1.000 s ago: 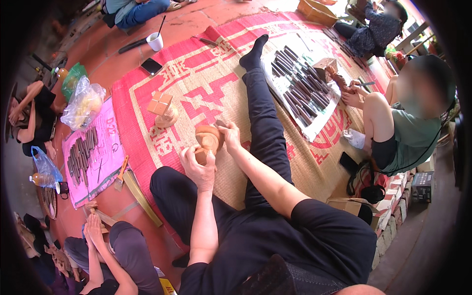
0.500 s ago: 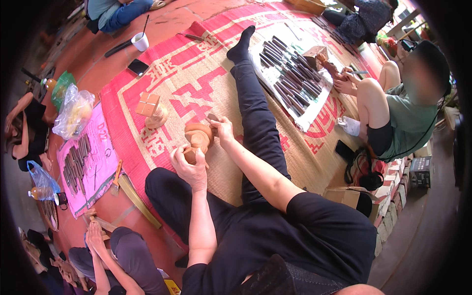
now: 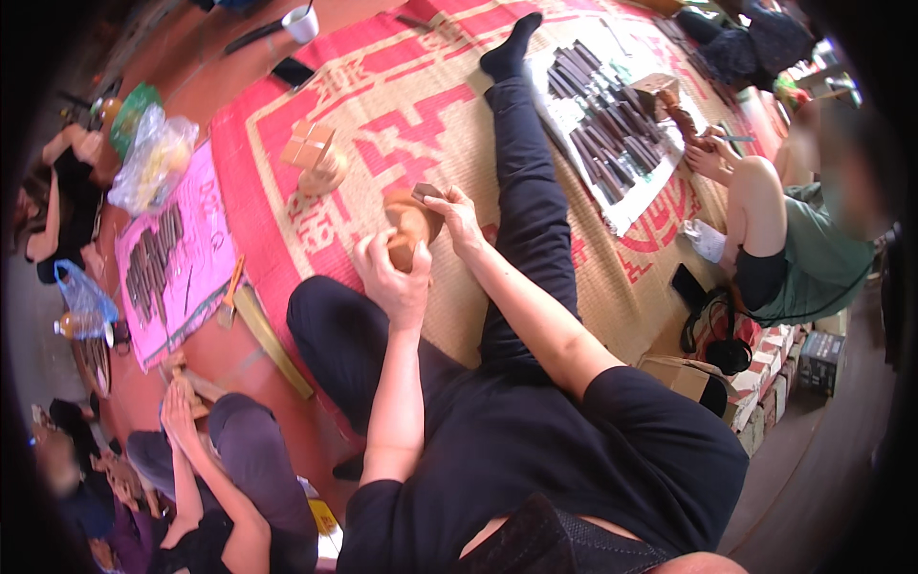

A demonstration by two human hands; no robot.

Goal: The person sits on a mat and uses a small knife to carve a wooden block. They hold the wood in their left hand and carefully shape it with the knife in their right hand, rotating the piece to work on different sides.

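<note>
Left fingers point(image 3: 381, 246) are clasping a wooden piece point(image 3: 409, 224) that is jutting beyond them, right fingers point(image 3: 454, 206) are pinching a brown block point(image 3: 424, 192) beside it, and any slack left grip could be inviting a slip.

"From the middle: what comes in pairs?"
"A left hand point(image 3: 394, 275) and a right hand point(image 3: 455, 218), so two. One held carving point(image 3: 411, 227), one standing carving point(image 3: 323, 172) farther left: two again."
"Any hand tool point(image 3: 426, 192)?"
"One, at the right hand."
"More pairs?"
"Two sheets: a pink sheet point(image 3: 204, 272) at left, a white sheet point(image 3: 623, 220) at far right. Their left tools point(image 3: 153, 268) and right tools point(image 3: 612, 126) lie too close to count. Two phones: a far phone point(image 3: 293, 72), a right phone point(image 3: 686, 285)."
"Threes?"
"Left, three bags: a green bag point(image 3: 132, 117), clear bag point(image 3: 153, 165), blue bag point(image 3: 88, 287)."
"Singles?"
"One mat point(image 3: 617, 306), one far cup point(image 3: 302, 27), one left brush point(image 3: 230, 293)."
</note>
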